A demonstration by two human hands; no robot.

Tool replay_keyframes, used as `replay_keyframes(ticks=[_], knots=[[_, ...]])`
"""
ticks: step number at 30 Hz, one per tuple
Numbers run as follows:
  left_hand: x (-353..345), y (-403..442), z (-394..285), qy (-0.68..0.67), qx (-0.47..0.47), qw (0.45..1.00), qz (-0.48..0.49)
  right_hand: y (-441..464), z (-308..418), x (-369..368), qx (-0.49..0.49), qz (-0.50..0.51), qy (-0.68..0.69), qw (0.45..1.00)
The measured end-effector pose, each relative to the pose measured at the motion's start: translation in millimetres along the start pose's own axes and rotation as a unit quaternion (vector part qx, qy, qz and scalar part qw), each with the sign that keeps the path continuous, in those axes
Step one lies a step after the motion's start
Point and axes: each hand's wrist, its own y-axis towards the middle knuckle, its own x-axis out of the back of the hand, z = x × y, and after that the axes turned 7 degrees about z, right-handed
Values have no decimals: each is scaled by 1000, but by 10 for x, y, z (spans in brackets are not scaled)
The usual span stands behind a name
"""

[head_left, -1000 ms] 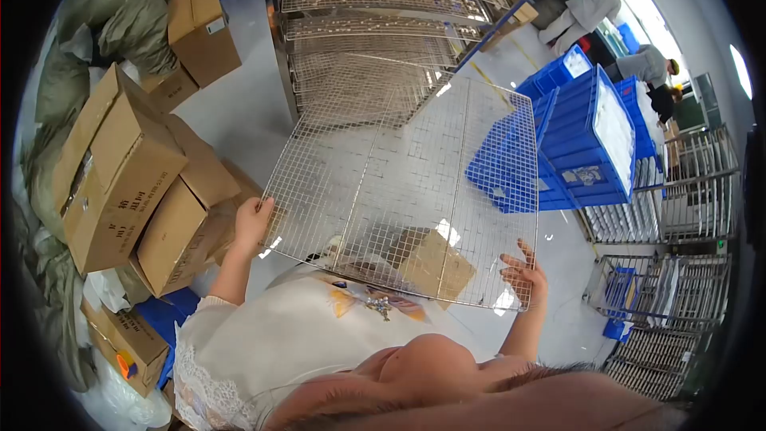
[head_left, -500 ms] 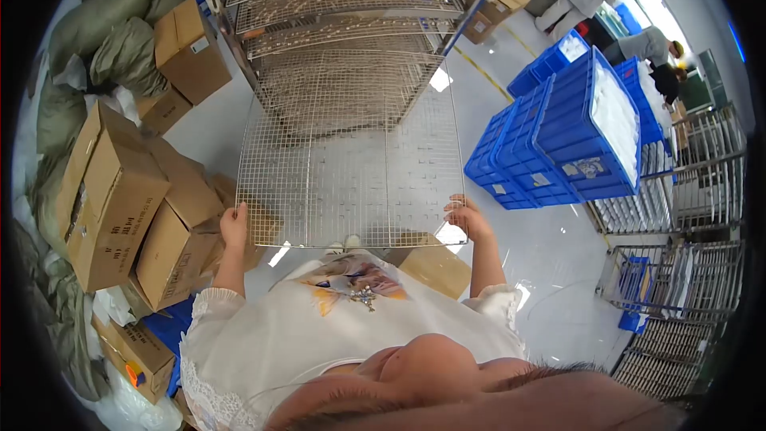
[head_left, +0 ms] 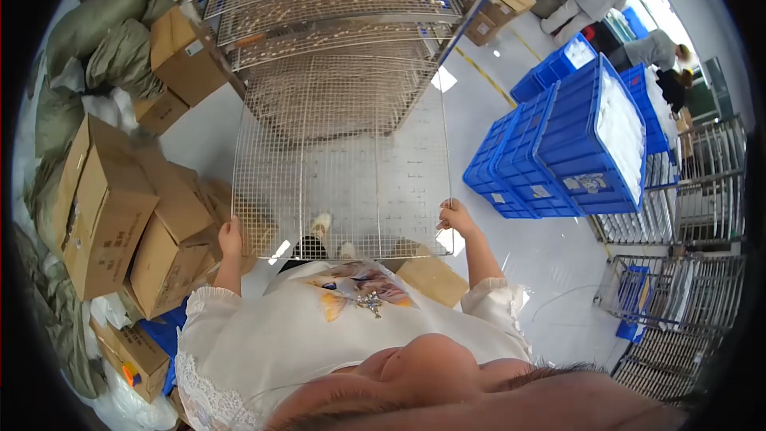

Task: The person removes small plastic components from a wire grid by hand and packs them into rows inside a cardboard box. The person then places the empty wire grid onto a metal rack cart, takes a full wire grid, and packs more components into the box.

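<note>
A large wire mesh tray (head_left: 343,179) with nothing lying on it stretches out flat in front of my body. My left hand (head_left: 230,239) is closed on its near left corner. At the right side edge, close to the near corner, my right hand (head_left: 456,218) grips the frame with curled fingers. The tray's far end overlaps the front of a tall rack (head_left: 472,16), so whether they touch I cannot tell. Higher in that rack sit several mesh trays (head_left: 343,8) covered with small pale pieces too tiny to name.
Cardboard boxes (head_left: 108,215) and green sacks (head_left: 120,56) are heaped on the left. Stacked blue crates (head_left: 550,144) with white contents stand to the right, near more metal racks (head_left: 678,287). Two people (head_left: 594,0) work at the back right. A carton (head_left: 435,278) lies by my feet.
The mesh tray has shifted slightly towards me and to the left. My right hand's fingers, spread before, have closed on the edge. My shoe and dark trouser leg now show beneath the mesh.
</note>
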Motion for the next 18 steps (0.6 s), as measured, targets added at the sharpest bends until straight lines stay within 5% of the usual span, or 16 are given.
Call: replay_keyframes(ticks=[3,6,8,10,13,16,18], knots=[[-66,205,548,128,-129,983,19,86,-121,9,111,-57,-14,992],[-264,-29,430,85,-101,988,81,290,74,197,117,-117,-48,985],[-368,-245,201,-39,85,978,187,513,156,425,109,-155,-148,971],[-473,-237,171,-64,89,969,220,779,305,633,129,-183,-206,953],[-754,-161,-273,-126,62,974,177,1927,-14,1028,272,-245,-199,909],[-999,284,-562,-199,53,968,145,1377,1122,532,265,-247,-292,885],[-1137,657,-814,-190,38,975,108,1337,1411,272,275,-363,-291,841]])
